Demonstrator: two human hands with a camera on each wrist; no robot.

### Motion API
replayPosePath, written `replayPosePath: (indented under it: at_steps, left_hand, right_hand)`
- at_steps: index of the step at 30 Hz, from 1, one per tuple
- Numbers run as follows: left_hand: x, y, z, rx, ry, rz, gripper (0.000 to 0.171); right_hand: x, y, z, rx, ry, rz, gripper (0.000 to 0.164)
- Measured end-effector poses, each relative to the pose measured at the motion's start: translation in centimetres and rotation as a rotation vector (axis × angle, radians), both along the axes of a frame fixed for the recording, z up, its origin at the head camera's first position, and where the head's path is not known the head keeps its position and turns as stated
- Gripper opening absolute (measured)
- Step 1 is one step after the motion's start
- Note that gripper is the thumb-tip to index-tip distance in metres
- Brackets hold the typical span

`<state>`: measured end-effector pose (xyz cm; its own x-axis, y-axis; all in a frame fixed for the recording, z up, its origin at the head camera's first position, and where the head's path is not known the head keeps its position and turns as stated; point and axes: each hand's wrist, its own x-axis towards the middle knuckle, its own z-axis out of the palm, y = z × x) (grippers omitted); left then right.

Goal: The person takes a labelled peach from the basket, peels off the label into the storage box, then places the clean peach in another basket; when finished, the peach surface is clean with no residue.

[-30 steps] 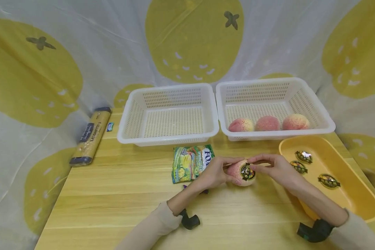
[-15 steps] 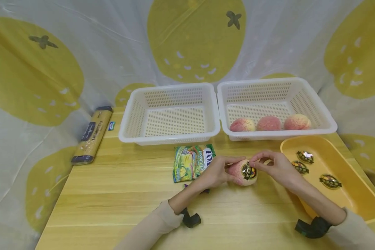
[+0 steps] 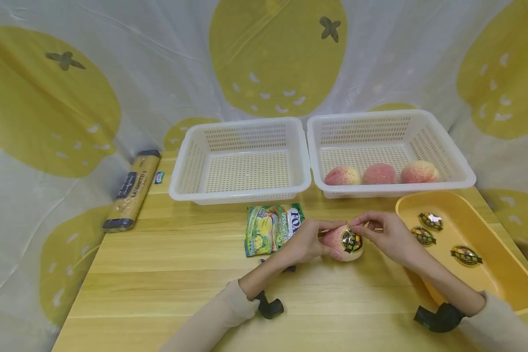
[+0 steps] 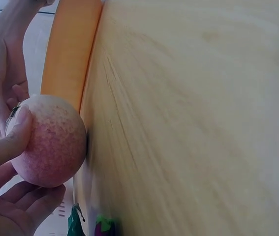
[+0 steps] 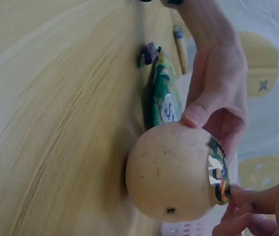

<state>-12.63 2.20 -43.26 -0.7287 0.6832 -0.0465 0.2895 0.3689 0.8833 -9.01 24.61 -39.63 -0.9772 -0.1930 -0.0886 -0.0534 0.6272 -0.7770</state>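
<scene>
A pink and cream peach (image 3: 334,240) sits on the wooden table in front of me. My left hand (image 3: 307,239) grips it from the left, with the thumb on the near side and fingers on the far side. A dark oval sticker (image 3: 351,241) with gold lettering lies on the peach's upper side. My right hand (image 3: 389,234) is at the sticker's edge, its thumb and forefinger pinching there in the right wrist view, where the sticker (image 5: 218,169) partly curves over the peach (image 5: 171,172). In the left wrist view the peach (image 4: 53,142) hides most of the sticker.
A yellow tub (image 3: 479,286) at the right holds several similar stickers. Three peaches lie in the right white basket (image 3: 391,187); the left white basket (image 3: 242,195) stands beside it. A green candy bag (image 3: 270,230) lies behind my left hand. A spaghetti pack (image 3: 133,190) lies far left.
My right fingers have shifted from lying over the sticker to its upper edge, where they curl closer together. The left hand keeps its grip on the peach.
</scene>
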Motion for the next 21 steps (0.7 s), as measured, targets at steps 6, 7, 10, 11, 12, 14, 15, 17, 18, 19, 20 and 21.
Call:
replayPosePath:
  at_steps: [6,7,10,11,12,14,15,17,18,19,20,21]
  left_hand:
    - [-0.4,0.1,-0.1,0.003,-0.038,0.007,0.070]
    - [-0.5,0.1,-0.2,0.000,-0.043,0.009,0.070]
    - [-0.6,0.2,-0.2,-0.016,-0.045,0.013,0.071]
    - [-0.6,0.2,-0.1,-0.022,-0.039,0.014,0.072]
    - [-0.6,0.2,-0.1,-0.025,-0.037,0.015,0.072]
    - [-0.6,0.2,-0.1,-0.022,-0.036,0.013,0.072]
    - [-0.6,0.2,-0.1,-0.021,-0.035,0.012,0.072]
    - [-0.6,0.2,0.0,-0.020,-0.029,0.011,0.072]
    - [-0.6,0.2,0.0,-0.019,-0.029,0.010,0.072]
    - [-0.7,0.2,0.0,-0.022,-0.025,0.008,0.073]
    - [-0.7,0.2,0.0,-0.022,-0.020,0.007,0.073]
    - [-0.7,0.1,0.0,-0.023,-0.019,0.006,0.073]
  right_hand:
    - [1.0,-0.8,0.5,0.079,0.259,-0.024,0.005]
    - [1.1,-0.8,0.6,0.083,0.287,-0.019,0.006]
    - [0.9,-0.7,0.6,0.079,0.317,0.009,0.008]
    - [0.8,-0.5,0.6,0.072,0.308,0.017,0.008]
    - [0.7,-0.3,0.6,0.062,0.285,0.023,0.009]
    - [0.4,0.2,0.4,0.034,0.203,0.031,0.012]
    - [0.3,0.4,0.4,0.019,0.158,0.029,0.013]
    - [0.2,0.6,0.3,-0.006,0.090,0.025,0.015]
    - [0.2,0.7,0.3,-0.011,0.068,0.020,0.014]
    - [0.2,0.7,0.2,-0.010,0.064,0.015,0.014]
    - [0.2,0.6,0.2,-0.008,0.083,0.011,0.012]
    - [0.3,0.5,0.2,0.004,0.120,0.008,0.010]
